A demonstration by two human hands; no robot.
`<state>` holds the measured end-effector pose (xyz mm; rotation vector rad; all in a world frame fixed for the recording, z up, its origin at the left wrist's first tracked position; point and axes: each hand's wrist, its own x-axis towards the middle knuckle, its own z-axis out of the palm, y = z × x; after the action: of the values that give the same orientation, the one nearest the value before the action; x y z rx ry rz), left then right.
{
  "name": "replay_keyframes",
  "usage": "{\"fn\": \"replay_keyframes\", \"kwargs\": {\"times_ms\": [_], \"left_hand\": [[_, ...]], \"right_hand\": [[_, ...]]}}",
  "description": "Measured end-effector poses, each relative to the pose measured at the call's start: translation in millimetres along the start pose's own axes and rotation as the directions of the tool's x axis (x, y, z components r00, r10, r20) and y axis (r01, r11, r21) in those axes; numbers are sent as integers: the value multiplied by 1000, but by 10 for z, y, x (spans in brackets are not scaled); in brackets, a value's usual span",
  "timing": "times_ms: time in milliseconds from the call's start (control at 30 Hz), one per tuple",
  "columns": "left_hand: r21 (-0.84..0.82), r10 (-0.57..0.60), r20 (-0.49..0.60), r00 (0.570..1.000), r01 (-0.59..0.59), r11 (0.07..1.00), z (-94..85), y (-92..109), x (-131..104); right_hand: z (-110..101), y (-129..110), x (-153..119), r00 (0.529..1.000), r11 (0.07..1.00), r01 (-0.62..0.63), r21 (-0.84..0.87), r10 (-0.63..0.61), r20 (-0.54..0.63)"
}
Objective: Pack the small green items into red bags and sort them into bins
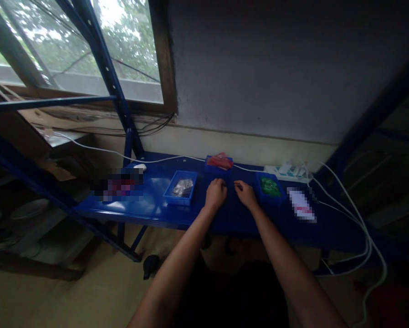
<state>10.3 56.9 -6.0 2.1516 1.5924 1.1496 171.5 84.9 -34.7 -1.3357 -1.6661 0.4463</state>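
Occupying the centre of the frame: two bare hands, near each other, over a long blue tabletop, smooth and glossy.

Left hand: fingers curled under, knuckles uppermost; cannot tell whether anything is held.

Right hand: fingers loosely bent toward the left hand; too dark to tell whether anything sits between them.

Left blue tray: left of centre, plastic, shallow, rectangular, open-topped; contains crinkled, shiny silver packets.

Middle blue bin: centre of the frame, just above the left hand, small and box-shaped; red film, creased and thin, rises above its rim.

Right blue bin: right of centre, just beside the right hand, rectangular; filled with glossy green material.

Power strip: right of centre, behind the right blue bin, white, elongated, with plugs seated along it. White cables, smooth and rounded, loop down at lower right.

Flat pale item: right of the right blue bin, pixelated, details illegible.

White rounded object: left of centre, near the tabletop's back edge.

Steel frame: upper left, blue, perforated with round holes, standing before a window of clear panes.

Wall: upper right, grey, matte, faintly rough.
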Motion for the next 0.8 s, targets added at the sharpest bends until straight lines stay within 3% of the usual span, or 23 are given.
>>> {"fn": "replay_keyframes", "kwargs": {"times_ms": [133, 233, 567, 667, 800], "left_hand": [[-113, -3, -173, 985, -17, 994, -12, -1, -6], [-167, 14, -238, 971, -55, 984, -25, 6, -18], [-222, 261, -67, 963, -270, 937, 0, -6, -80], [-240, 301, -78, 951, -311, 920, 30, -14, -91], [-251, 300, -173, 938, -336, 908, 11, -23, -94]], "right_hand": [[-34, -31, -19, 1000, 1000, -10, 17, 10, -2], [-67, -23, -12, 998, 997, -57, 45, 58, -35], [-82, 20, -7, 996, 997, -64, 49, 66, -55], [-88, 23, -8, 997, 997, -58, 47, 60, -47], [-91, 20, -10, 997, 997, -58, 43, 60, -52]]}}
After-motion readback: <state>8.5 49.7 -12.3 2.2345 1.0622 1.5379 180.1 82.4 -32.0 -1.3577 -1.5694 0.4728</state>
